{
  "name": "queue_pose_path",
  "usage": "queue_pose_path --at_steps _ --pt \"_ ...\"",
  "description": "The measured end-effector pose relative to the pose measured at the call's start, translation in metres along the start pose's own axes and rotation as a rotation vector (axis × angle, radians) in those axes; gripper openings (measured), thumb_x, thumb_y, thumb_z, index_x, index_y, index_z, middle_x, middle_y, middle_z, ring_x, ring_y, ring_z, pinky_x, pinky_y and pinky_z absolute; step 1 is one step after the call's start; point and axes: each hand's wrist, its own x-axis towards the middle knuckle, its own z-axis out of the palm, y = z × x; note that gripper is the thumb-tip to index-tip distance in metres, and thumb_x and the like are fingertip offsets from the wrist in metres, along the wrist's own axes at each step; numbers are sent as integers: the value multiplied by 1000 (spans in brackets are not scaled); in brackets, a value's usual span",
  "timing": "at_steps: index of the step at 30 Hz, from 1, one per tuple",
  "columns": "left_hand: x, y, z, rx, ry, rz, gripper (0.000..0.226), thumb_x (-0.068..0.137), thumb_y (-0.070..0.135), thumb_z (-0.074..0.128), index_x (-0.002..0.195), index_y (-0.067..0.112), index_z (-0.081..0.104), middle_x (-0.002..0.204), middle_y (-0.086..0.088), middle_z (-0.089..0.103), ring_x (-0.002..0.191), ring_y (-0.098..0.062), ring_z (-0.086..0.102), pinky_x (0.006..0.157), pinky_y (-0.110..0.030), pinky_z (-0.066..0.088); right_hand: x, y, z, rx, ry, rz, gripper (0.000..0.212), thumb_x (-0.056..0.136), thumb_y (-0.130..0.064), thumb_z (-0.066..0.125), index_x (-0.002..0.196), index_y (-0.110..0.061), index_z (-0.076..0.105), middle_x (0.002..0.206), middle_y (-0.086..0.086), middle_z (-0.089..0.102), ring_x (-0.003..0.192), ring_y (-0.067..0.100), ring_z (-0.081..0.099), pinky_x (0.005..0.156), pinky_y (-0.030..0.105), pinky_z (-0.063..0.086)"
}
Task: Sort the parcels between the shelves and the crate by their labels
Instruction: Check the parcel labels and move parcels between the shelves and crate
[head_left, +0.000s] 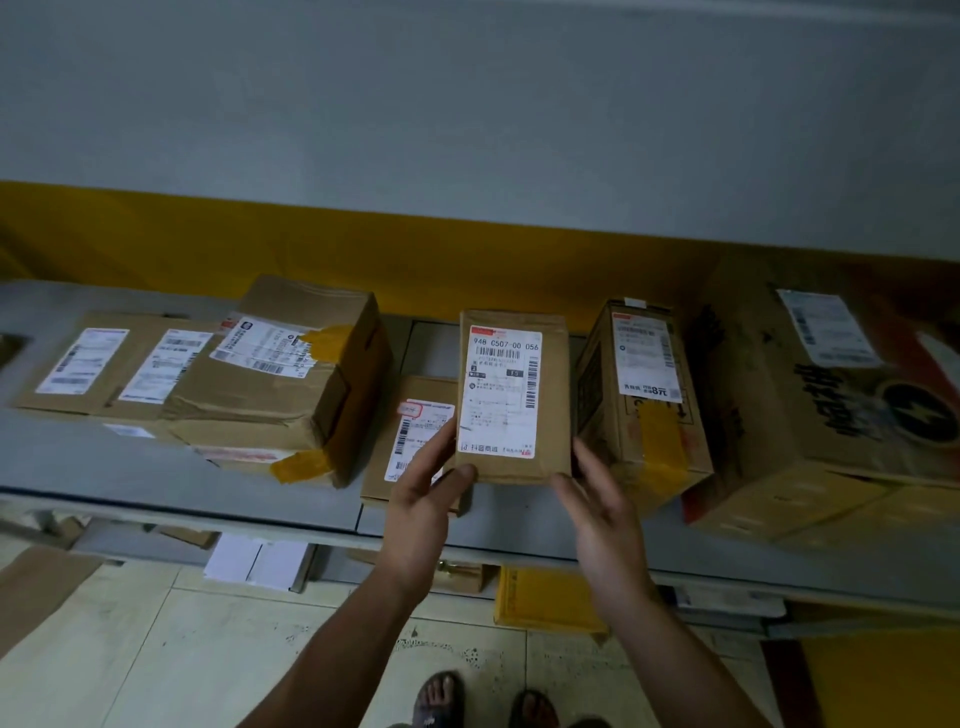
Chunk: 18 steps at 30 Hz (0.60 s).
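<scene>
Parcel (511, 395), flat brown cardboard with a white printed label (501, 389), was held upright over the grey shelf (130, 467). Left hand (423, 499) pinched its lower-left corner, thumb in front, fingers behind. Right hand (602, 514) lay spread, straight fingers against the lower-right edge. Just right of that hand stood a tall carton (644, 405) with yellow tape.

Held parcel (513, 397) label: "948 C507-00 056"; neighbouring box (641, 400): "8元".
</scene>
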Motion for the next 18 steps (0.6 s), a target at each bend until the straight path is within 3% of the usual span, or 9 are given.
queue_pose_path --at_steps 3,6,11,18 --pt "-8 4 0 -4 -3 60 49 92 2 55 136 25 53 126 15 65 107 7 60 76 -10 50 -6 -6 -2 60 1 -55 43 92 -12 61 121 -43 54 121 -26 61 112 -11 56 84 6 46" --pt "-14 7 0 -7 -1 114 50 92 0 55 136 22 53 130 9 62 107 4 60 79 -13 51 -11 -9 -6 132 16 -101 45 89 -3 59 122 -33 56 113 -26 68 109 -6 61 82 10 49" --pt "-18 5 0 -59 28 157 53 84 7 62 135 17 54 133 0 60 111 -5 61 82 -20 53 -20 -14 -5 157 26 -156 51 80 -16 68 129 -23 55 117 -24 67 106 -4 63 79 11 50" --pt "-18 2 1 -78 30 144 55 82 8 61 136 17 53 134 -1 59 109 -6 63 84 -21 53 -21 -14 -3 155 52 -162 49 76 -17 70 122 -30 58 120 -16 66 106 -4 64 78 11 50"
